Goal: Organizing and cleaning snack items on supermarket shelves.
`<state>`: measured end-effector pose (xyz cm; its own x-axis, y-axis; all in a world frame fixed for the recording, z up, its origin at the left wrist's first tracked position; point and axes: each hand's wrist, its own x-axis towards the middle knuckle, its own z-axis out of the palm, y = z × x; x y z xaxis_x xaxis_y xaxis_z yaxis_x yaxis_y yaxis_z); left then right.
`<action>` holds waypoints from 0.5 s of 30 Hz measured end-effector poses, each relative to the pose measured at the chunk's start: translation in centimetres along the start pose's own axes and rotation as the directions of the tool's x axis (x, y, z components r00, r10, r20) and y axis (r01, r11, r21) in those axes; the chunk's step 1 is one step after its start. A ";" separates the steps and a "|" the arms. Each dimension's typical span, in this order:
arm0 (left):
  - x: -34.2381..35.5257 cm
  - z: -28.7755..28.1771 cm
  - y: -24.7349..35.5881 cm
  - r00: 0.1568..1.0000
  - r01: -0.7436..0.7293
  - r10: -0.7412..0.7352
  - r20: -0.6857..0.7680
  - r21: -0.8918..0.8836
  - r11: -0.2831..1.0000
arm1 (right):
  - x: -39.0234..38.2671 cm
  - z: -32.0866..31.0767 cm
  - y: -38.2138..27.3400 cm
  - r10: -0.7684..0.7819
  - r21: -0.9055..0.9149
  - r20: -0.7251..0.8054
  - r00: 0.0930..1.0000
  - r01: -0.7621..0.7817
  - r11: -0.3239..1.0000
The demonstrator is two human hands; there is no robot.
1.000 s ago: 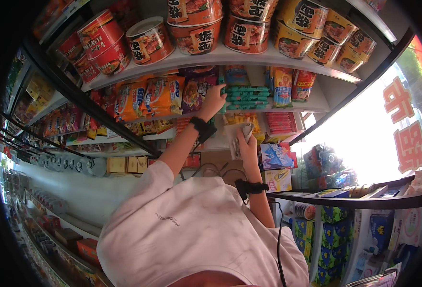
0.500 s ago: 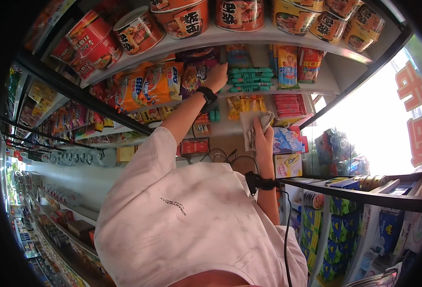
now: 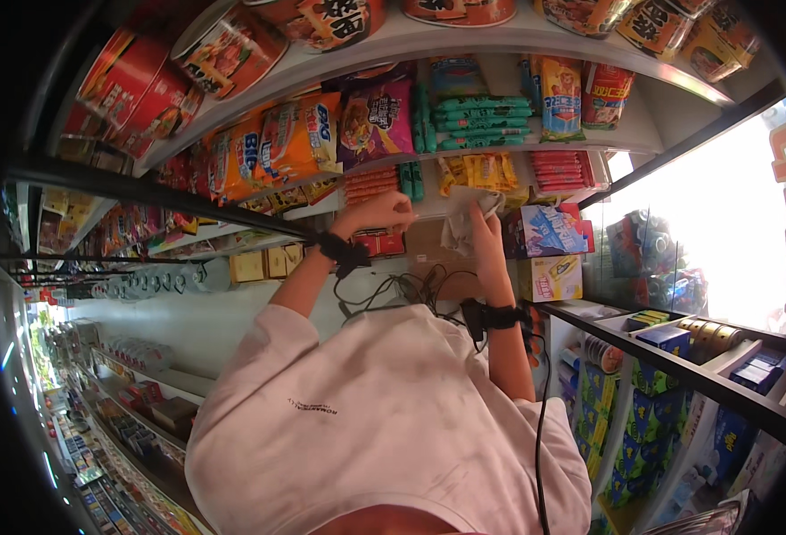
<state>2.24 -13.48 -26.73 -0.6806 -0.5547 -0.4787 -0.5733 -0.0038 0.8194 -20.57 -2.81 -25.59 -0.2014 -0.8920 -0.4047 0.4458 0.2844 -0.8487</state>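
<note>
My left hand point(image 3: 379, 212) hovers just in front of the lower shelf, its fingers curled in with nothing visible between them. Behind it are orange-red stick packets point(image 3: 370, 185). My right hand point(image 3: 489, 239) is closed around a crumpled greyish cloth point(image 3: 460, 221), held before yellow packets point(image 3: 477, 169). On the shelf above, a purple snack bag point(image 3: 377, 122) stands beside a stack of green stick packs point(image 3: 482, 123). Orange snack bags point(image 3: 295, 138) line up to the left of the purple one.
Noodle tubs point(image 3: 232, 49) fill the top shelf. Boxes point(image 3: 549, 278) sit right of my right hand, near a bright window. A dark shelf bar point(image 3: 170, 196) crosses on the left. Black cables point(image 3: 406, 290) hang in front of my shirt.
My left hand has come down and back from the purple bag and green packs on the upper shelf. The purple bag now shows its front. My right hand still holds the cloth.
</note>
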 end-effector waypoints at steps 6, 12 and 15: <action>1.3 -0.3 -8.5 0.907 0.122 -0.172 -0.385 -0.151 0.981 | 4.3 1.9 7.3 0.093 0.018 0.135 0.986 -0.097 0.995; 3.7 -2.9 -12.4 0.761 0.246 -0.326 -0.561 -0.215 0.945 | 7.6 3.4 14.5 -0.067 0.017 0.071 0.995 0.066 0.998; 5.0 -5.0 -14.8 0.619 0.245 -0.464 -0.633 -0.406 0.880 | 7.9 4.2 15.8 -0.047 0.035 0.058 0.997 0.045 0.998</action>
<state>9.61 -20.31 -39.68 0.1338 -0.8686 -0.4771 -0.4864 -0.4770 0.7320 -11.40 -6.88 -40.81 -0.1707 -0.9233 -0.3440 0.4669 0.2316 -0.8534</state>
